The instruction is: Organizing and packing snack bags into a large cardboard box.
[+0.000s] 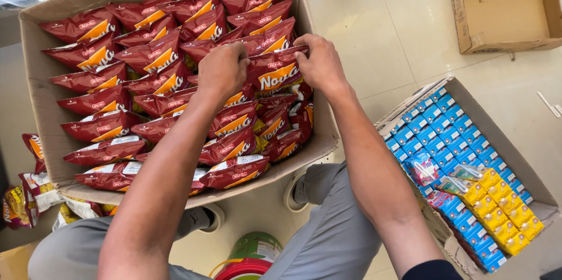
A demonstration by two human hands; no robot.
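Your big cardboard box [35, 87] is close to full: rows of red snack bags [117, 57] overlap from the far wall down to the near flap, and only the middle-right patch, where you are working now, looks unsettled. Judging by how the bags lie, most of the arranging is done and what remains is seating the last few in that patch. A few loose packets [26, 195] lie on the floor to the left of the box, outside it.

Your left hand [222, 69] is curled, fingers bent down and pinching the top edge of a bag among the rows; its fingertips are buried, so you cannot see exactly which bag it grips. Your right hand [319, 63] is likewise half closed, thumb and fingers clamped on the upper seam of 1 red bag [275, 75] that lies on top, near the right wall of the box. The 2 hands sit near each other, apart, both inside the box.

To your right a second carton [521, 169] on the tiled floor holds small blue cartons [445, 128] and yellow ones [503, 215]; neither hand touches it.
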